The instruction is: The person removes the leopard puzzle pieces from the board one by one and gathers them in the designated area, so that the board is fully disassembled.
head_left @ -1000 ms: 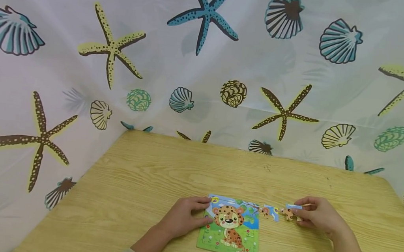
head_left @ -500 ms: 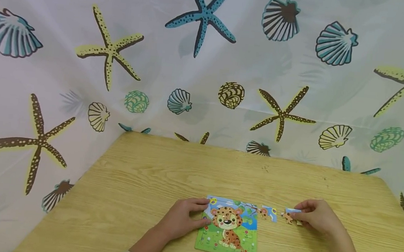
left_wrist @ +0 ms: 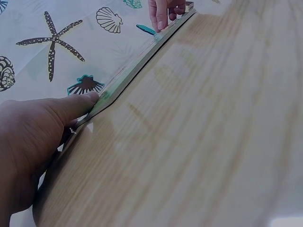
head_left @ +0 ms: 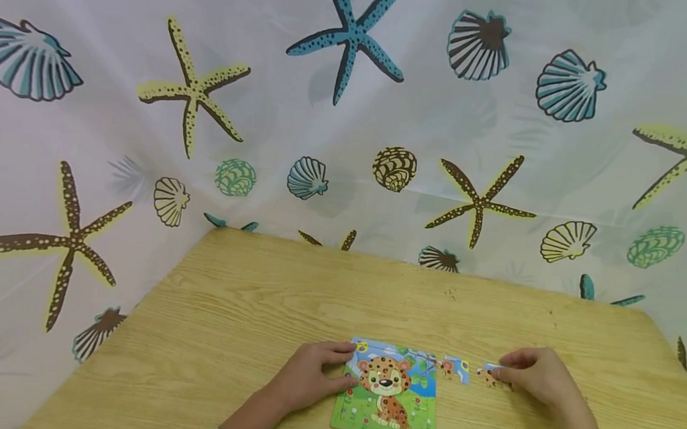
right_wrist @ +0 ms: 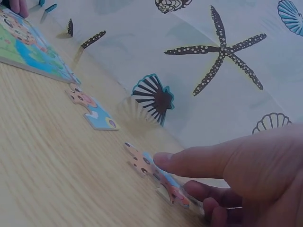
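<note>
One leopard puzzle board point(head_left: 385, 406) lies nearest, the left hand point(head_left: 313, 374) resting on its left edge, thumb and forefinger apart. One loose piece point(head_left: 456, 369) sits by its upper right corner, touching or nearly. Farther right of the board, the right hand point(head_left: 539, 375) pinches a spotted piece point(right_wrist: 142, 163); one or two, can't tell! Piece-handling seems underway; next calls for a light, flat grip.

Pale fabric point(head_left: 338, 130) with starfish point(head_left: 353, 35) and seashell prints point(head_left: 571, 86), rising behind and left of wood-grain tabletop point(head_left: 289, 288).
</note>
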{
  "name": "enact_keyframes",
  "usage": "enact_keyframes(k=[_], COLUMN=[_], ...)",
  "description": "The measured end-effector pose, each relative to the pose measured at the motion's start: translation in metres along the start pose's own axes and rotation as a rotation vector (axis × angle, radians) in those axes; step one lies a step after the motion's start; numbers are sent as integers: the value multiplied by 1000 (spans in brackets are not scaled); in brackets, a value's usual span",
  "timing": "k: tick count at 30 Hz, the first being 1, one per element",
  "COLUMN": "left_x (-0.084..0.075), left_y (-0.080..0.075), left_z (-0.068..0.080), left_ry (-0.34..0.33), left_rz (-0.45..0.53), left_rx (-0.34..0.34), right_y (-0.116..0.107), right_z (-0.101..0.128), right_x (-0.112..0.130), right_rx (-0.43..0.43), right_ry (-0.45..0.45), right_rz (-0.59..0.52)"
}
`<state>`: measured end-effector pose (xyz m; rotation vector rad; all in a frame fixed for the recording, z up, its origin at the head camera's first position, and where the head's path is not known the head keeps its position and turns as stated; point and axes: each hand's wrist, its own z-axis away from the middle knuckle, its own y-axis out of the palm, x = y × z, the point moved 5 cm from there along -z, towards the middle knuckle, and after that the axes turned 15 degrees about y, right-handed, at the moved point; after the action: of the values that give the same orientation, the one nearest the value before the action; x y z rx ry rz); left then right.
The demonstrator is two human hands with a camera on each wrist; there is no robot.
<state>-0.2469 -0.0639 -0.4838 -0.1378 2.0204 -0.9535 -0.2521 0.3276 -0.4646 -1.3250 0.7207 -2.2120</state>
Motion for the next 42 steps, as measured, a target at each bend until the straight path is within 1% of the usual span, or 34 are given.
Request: enact_keyframes(k=[4,8,12,18,21,29,32,36,42], left_x=[1,2,2,1,1,0,0,2,1], left_y=[1,1,1,3,4,1,-1,-1,1], left_z=[0,0,1,-1,-1,-2,-2,-1,0], left_ry=[1,8,17,23,19,3,8,0,-6], left_rz=[2,2,3,-1,2,-11,-17,-16,-4], left_rx=[-4,-11,-13,-29,-26,-17,-10,-13,-18], right_y=[-2,-3,1,6,8,23,30,40,54], right_z=[-1,0,3,5,6,9,9,10,12], right_x=[-3,-2,3,13,16,33,39,49,60], right_rx=[47,86,93,126,136,212,241,291,322], right_ry=[-16,-9,2,-20,-30,-135,-158,-191,-221], right_rz=[-59,-134,-139,-130,-131,-158,-171,-159,-148])
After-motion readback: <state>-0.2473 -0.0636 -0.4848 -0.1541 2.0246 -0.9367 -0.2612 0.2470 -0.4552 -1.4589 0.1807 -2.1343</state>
